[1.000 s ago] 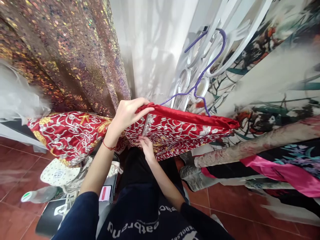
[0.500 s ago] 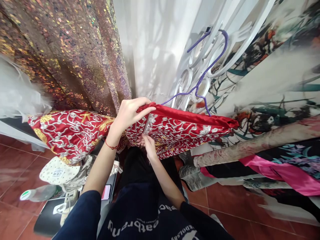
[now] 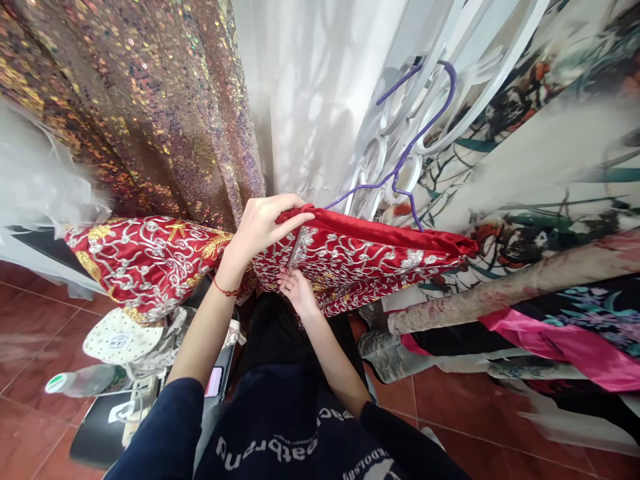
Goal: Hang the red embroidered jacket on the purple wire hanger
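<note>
A red garment (image 3: 360, 260) with silver and gold embroidery stretches across in front of me, a plain satin band running along its upper edge. My left hand (image 3: 267, 223) is closed over that band, thumb and fingers pinching the cloth. Below it, my right hand (image 3: 296, 290) is at the embroidered face beside a vertical seam, palm partly turned up and fingers apart. Whether its fingertips touch the cloth is hard to tell. Behind the band, a purple hanger (image 3: 395, 177) hooks onto white scrolled metalwork, its lower part hidden by the garment.
Sequined fabric (image 3: 165, 100) hangs at the left, and a floral cloth (image 3: 525, 160) at the right above several fabric rolls (image 3: 450, 293). Low on my left are a plastic bottle (image 3: 85, 381), a dotted white item (image 3: 123, 337) and a phone (image 3: 214, 382). Red tiles (image 3: 460, 413) cover the floor.
My right hand's fingers have loosened and spread a little near the seam. My left hand keeps its hold on the band. The view has shifted slightly.
</note>
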`<state>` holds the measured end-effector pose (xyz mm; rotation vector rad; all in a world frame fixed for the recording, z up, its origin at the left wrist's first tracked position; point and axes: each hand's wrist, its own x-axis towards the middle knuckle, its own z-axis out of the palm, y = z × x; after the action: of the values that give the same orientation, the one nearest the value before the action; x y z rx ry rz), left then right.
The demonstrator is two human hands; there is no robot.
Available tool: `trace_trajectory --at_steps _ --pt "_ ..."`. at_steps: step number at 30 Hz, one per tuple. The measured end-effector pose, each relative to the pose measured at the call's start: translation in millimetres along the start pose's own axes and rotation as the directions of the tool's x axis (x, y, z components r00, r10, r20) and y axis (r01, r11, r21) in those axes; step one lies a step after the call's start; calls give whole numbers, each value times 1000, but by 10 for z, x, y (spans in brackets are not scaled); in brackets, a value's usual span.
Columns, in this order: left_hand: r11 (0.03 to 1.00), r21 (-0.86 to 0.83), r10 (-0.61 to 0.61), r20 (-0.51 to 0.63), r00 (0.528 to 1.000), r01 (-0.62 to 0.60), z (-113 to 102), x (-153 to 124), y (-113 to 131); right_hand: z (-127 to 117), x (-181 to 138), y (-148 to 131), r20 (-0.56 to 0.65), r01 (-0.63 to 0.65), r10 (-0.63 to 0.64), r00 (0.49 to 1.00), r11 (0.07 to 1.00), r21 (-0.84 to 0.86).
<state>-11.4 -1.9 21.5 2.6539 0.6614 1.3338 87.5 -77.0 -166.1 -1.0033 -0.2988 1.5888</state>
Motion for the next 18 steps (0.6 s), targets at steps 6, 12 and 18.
trace_trajectory --at_steps 6,12,18 --pt "1000 -1 -28 0 1000 28 2 -1 12 1 -65 10 5 71 -71 997 996 -47" --pt "1000 7 -23 3 1000 23 0 -2 14 28 -144 41 -8 224 -228 974 963 -152" --pt "1000 0 -22 1 1000 22 -11 -10 36 24 -200 74 -17 304 -317 948 922 -239"
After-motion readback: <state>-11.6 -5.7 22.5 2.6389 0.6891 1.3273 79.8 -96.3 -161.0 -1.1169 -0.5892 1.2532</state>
